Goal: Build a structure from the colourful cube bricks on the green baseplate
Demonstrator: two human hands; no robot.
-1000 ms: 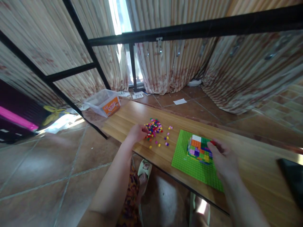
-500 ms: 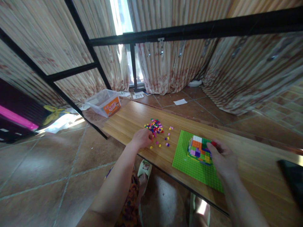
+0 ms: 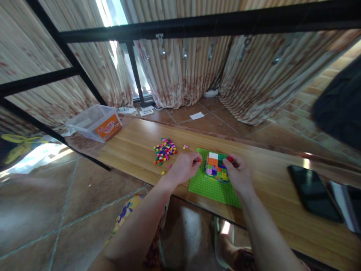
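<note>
A many-coloured block of small bricks (image 3: 216, 166) stands on a green baseplate (image 3: 205, 185) on the wooden table (image 3: 135, 143). My left hand (image 3: 183, 167) is just left of the block, fingers pinched on a small orange brick (image 3: 199, 160). My right hand (image 3: 238, 173) rests against the block's right side, fingers closed on a small red brick (image 3: 230, 159). A heap of loose coloured bricks (image 3: 164, 149) lies on the table to the left of my left hand.
A clear plastic box with an orange label (image 3: 96, 122) sits off the table's far left end. A dark phone (image 3: 313, 192) lies on the table at the right. Black metal bars (image 3: 197, 24) and curtains stand behind. Tiled floor lies below.
My left hand has left the heap of loose bricks and come right to the block with an orange brick in its fingers. My head has turned, shifting the view and bringing the phone in.
</note>
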